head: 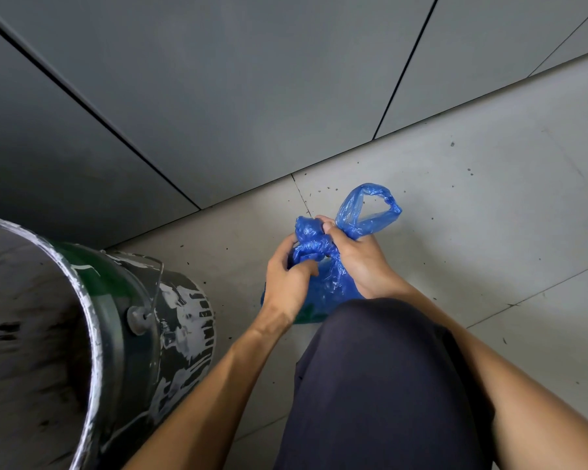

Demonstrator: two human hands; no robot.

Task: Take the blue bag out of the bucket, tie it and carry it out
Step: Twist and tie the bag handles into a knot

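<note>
Hands work at the gathered neck of a blue plastic bag (330, 283) that sits on the grey tiled floor (489, 205), out of the bucket and just beyond a knee in dark trousers (381, 385). The left hand (287, 283) is curled around the bunched plastic on the near left side, fingers closed on it. The right hand (357, 257) is clenched on the twisted neck from the right, thumb pressed on top. One handle loop (370, 208) of the bag stands free on the far right of the fists; the other end is crumpled between them. The paint-smeared metal bucket (170, 320) stands to the left, near but apart from the bag, with a wire handle (157, 283) hanging at its side. White printed marks on the bucket's dark wall are too distorted to read. Grey wall panels (252, 79) rise beyond.
</note>
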